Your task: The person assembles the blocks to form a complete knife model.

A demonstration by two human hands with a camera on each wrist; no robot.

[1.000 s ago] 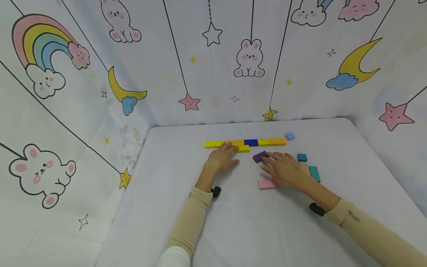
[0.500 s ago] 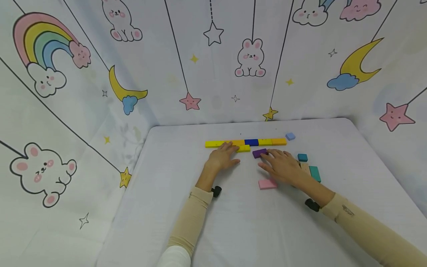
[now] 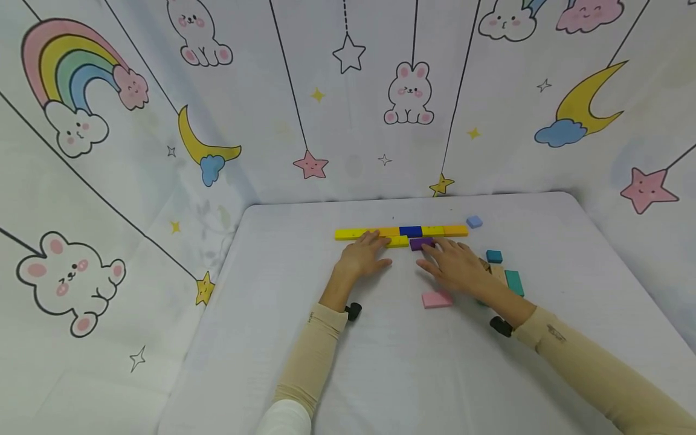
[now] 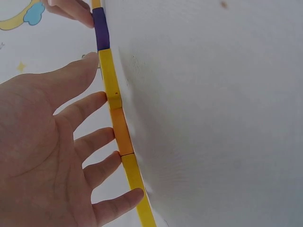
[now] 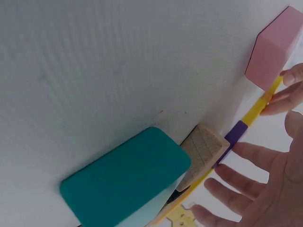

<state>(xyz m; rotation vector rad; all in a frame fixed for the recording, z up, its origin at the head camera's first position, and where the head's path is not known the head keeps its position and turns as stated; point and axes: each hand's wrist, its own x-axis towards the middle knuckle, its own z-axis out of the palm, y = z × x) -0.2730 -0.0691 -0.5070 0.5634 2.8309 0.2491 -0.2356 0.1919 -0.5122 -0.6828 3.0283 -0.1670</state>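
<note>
A purple block [image 3: 422, 244] lies on the near side of a long multicoloured row of blocks [image 3: 410, 231], lined up with the end of a yellow block [image 3: 398, 241]; whether the two touch is hard to tell. The right grip [image 3: 459, 266] is unclenched, fingers extended with the tips against the purple block's near side, not wrapped around it. The left grip [image 3: 361, 254] is likewise loose and spread, its fingertips at the yellow block and the row of blocks.

The purple block looks like painted wood (a guess from the bare grain on a wooden block [image 5: 201, 151] nearby): probably light, rigid, hard to break and a little slick on its smooth faces. Its two long sides seem the surest place for thumb and fingertips, while a flat push on the near side should suit small adjustments; too firm a nudge could shunt the neighbours out of line.

The worktop [image 3: 380, 362] wears a pale covering, apparently cloth, that may drag slightly. A pink block [image 3: 437, 299] sits nearer the camera, a teal block [image 3: 513, 283] off to the right, and a small light-blue block [image 3: 474, 222] just past the row's right end. Behind rises a white backdrop [image 3: 353, 121] printed with cartoon figures.
</note>
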